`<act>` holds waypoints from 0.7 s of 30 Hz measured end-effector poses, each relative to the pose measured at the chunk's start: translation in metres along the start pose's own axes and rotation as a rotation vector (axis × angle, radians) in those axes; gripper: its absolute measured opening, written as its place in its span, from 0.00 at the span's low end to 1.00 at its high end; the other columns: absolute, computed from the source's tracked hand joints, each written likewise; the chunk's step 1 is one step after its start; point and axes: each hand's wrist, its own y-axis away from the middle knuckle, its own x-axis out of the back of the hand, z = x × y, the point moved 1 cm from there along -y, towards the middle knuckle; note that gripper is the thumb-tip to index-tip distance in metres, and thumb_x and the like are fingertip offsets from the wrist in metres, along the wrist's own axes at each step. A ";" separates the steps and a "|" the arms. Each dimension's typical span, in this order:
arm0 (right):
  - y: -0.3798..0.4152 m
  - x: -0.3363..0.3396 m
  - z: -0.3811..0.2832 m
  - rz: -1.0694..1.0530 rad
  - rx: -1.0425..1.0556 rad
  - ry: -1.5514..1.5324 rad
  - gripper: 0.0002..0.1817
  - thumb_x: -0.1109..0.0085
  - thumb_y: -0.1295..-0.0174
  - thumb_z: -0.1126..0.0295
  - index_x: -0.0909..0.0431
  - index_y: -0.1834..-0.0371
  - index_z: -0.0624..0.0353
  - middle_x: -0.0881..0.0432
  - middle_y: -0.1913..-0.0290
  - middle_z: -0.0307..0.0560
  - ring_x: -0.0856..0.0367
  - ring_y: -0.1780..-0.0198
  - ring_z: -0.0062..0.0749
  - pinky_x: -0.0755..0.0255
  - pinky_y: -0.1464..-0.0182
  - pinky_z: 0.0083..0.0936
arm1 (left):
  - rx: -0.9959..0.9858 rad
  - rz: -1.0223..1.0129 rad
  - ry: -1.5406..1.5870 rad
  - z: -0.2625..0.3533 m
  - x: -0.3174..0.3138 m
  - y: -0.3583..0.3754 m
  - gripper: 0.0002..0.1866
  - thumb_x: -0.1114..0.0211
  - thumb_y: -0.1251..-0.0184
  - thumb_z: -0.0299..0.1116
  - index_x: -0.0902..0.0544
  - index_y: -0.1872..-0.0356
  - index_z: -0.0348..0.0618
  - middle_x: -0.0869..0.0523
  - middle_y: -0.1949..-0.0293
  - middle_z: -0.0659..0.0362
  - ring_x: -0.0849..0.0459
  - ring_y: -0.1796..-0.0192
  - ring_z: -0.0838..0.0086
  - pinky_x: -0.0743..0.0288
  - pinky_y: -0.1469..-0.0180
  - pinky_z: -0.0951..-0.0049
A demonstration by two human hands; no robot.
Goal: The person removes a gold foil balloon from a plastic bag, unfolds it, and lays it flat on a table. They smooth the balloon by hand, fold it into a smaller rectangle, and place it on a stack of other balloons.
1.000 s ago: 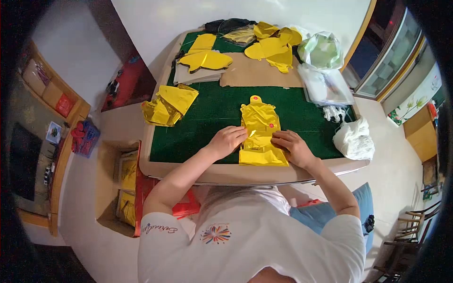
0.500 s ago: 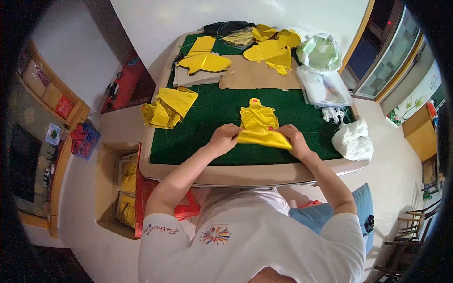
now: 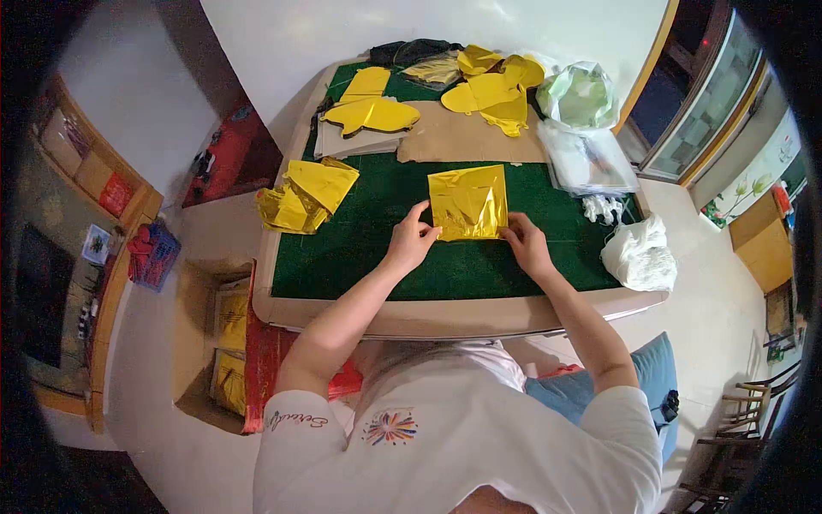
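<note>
A shiny yellow foil sheet (image 3: 467, 204), folded into a rough square with creases, lies on the green table top in front of me. My left hand (image 3: 414, 236) pinches its lower left corner between thumb and fingers. At the lower right corner, my right hand (image 3: 526, 243) grips the edge in the same way. The earlier shaped outline and red dots do not show now. To the left rests a crumpled pile of yellow foil (image 3: 308, 197), apart from both hands.
Shaped yellow foil pieces (image 3: 372, 115) and more foil pieces (image 3: 490, 92) lie at the back by brown cardboard (image 3: 475, 141). Clear plastic bags (image 3: 591, 158) and a white thread bundle (image 3: 640, 255) are right. A cardboard box (image 3: 195, 360) stands on the floor left.
The foil's near part has been folded up over the shaped far part, so a plain square shows. Both hands have shifted slightly and still hold the near corners.
</note>
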 end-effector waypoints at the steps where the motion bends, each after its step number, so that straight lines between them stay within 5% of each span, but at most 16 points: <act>1: 0.001 0.003 -0.011 0.021 -0.044 -0.031 0.15 0.42 0.40 0.73 0.29 0.50 0.62 0.21 0.70 0.54 0.21 0.67 0.45 0.28 0.64 0.32 | 0.063 0.007 -0.004 0.002 -0.001 -0.001 0.30 0.35 0.40 0.29 0.36 0.37 0.37 0.14 0.68 0.50 0.15 0.66 0.66 0.24 0.60 0.69; 6: -0.001 0.000 -0.016 0.069 -0.003 0.008 0.23 0.42 0.41 0.74 0.35 0.43 0.60 0.22 0.73 0.53 0.21 0.71 0.45 0.28 0.68 0.34 | 0.128 0.036 -0.100 0.003 -0.005 -0.013 0.35 0.34 0.42 0.31 0.40 0.35 0.38 0.15 0.68 0.51 0.15 0.64 0.66 0.24 0.58 0.67; 12: -0.003 -0.003 -0.013 0.026 -0.002 0.140 0.14 0.43 0.42 0.73 0.29 0.52 0.62 0.22 0.69 0.56 0.23 0.66 0.49 0.28 0.62 0.39 | 0.254 -0.012 -0.199 0.003 -0.007 -0.030 0.36 0.33 0.44 0.32 0.39 0.35 0.37 0.16 0.62 0.50 0.16 0.61 0.66 0.23 0.55 0.67; 15: -0.008 -0.001 -0.019 -0.052 0.017 0.298 0.12 0.43 0.43 0.72 0.27 0.56 0.62 0.23 0.60 0.57 0.24 0.58 0.51 0.29 0.55 0.41 | 0.248 -0.017 -0.234 0.002 -0.009 -0.033 0.35 0.33 0.44 0.32 0.38 0.36 0.36 0.16 0.60 0.49 0.16 0.60 0.66 0.23 0.55 0.67; 17: -0.014 0.001 -0.035 0.094 0.166 0.453 0.13 0.44 0.44 0.73 0.24 0.55 0.60 0.23 0.54 0.54 0.25 0.51 0.47 0.30 0.49 0.36 | 0.233 -0.006 -0.251 -0.002 -0.009 -0.035 0.35 0.33 0.44 0.32 0.37 0.36 0.36 0.16 0.59 0.49 0.16 0.60 0.66 0.23 0.55 0.67; 21: -0.036 -0.016 -0.058 0.072 0.289 0.374 0.17 0.45 0.42 0.70 0.25 0.48 0.59 0.28 0.42 0.56 0.31 0.40 0.50 0.34 0.40 0.38 | 0.224 -0.041 -0.258 -0.004 -0.010 -0.037 0.34 0.33 0.46 0.32 0.35 0.38 0.36 0.17 0.57 0.48 0.16 0.60 0.66 0.23 0.55 0.67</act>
